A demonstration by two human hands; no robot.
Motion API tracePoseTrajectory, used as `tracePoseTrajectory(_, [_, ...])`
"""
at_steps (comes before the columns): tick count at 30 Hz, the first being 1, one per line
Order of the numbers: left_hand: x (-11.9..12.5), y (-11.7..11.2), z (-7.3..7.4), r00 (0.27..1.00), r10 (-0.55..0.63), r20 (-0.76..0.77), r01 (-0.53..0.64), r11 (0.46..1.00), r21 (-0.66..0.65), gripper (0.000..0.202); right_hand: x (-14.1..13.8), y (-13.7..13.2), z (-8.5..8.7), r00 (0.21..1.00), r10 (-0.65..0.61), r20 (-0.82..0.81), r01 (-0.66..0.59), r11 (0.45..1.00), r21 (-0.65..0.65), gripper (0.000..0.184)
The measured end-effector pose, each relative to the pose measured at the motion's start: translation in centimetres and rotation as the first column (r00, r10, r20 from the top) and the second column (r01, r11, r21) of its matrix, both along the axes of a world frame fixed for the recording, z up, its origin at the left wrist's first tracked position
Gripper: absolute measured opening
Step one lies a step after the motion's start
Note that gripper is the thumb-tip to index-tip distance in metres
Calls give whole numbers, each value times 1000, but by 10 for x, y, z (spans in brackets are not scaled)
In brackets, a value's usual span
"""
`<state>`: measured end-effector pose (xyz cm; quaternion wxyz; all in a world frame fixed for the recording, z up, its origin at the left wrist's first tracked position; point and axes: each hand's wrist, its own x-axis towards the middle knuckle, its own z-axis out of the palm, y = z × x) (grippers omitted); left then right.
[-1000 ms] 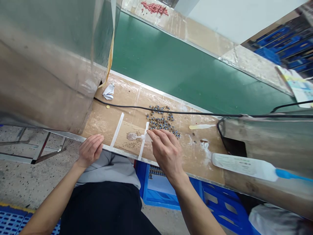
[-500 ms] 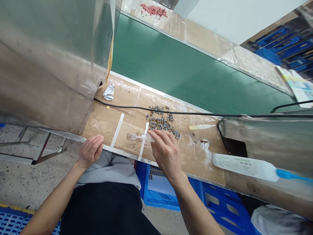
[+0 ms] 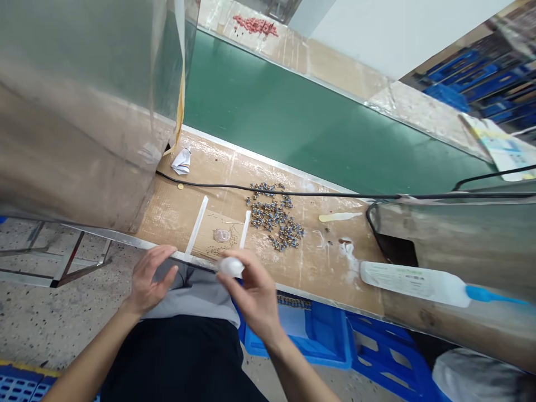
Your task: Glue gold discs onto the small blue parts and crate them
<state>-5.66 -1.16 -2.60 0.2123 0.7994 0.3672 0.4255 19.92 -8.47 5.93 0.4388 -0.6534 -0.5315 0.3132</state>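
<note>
My right hand grips a small white squeeze bottle between thumb and fingers, over the front edge of the bench. The bottle's rounded end faces me and its tip is hidden. My left hand hangs by the same edge, holding nothing, its thumb apart from its fingers. Behind the bottle, a small clear disc-like piece lies on the cardboard between two white tape strips, with tiny dark specks around it. A thin stick lies just behind. To the right spreads a pile of small blue-and-brass metal parts.
A black cable crosses the bench in front of the green belt. At right lie a large white bottle with a blue nozzle and a pale flat stick. A blue crate stands below the bench edge.
My right hand has drawn the small bottle back toward me, off the clear piece, and turned it. My left hand has dropped slightly, its thumb now spread from its fingers.
</note>
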Motion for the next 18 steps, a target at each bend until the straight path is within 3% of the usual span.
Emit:
tracePoseTrajectory(4, [-16, -36, 8, 996, 18, 83, -7, 991, -133, 56, -71, 9, -5, 946, 200, -256, -184, 979, 85, 31])
tracePoseTrajectory(6, [-29, -54, 6, 980, 154, 125, -132, 977, -167, 52, -102, 16, -13, 916, 249, -315, -230, 968, 98, 30])
tracePoseTrajectory(9, [-48, -80, 6, 916, 386, 109, -356, 909, -218, 43, -139, 20, -23, 882, 293, -368, -295, 954, 50, 27])
tracePoseTrajectory(13, [-73, -86, 5, 814, 576, 75, -509, 768, -388, 34, -164, 27, -41, 843, 420, -335, -447, 894, -6, 40])
tracePoseTrajectory(16, [-115, -67, 2, 631, 771, 88, -680, 604, -415, 31, -167, 35, -61, 783, 542, -305, -574, 818, -20, 55])
tracePoseTrajectory(18, [-161, -44, -1, 484, 867, 121, -775, 489, -400, 32, -161, 36, -76, 727, 629, -276, -651, 759, 11, 44])
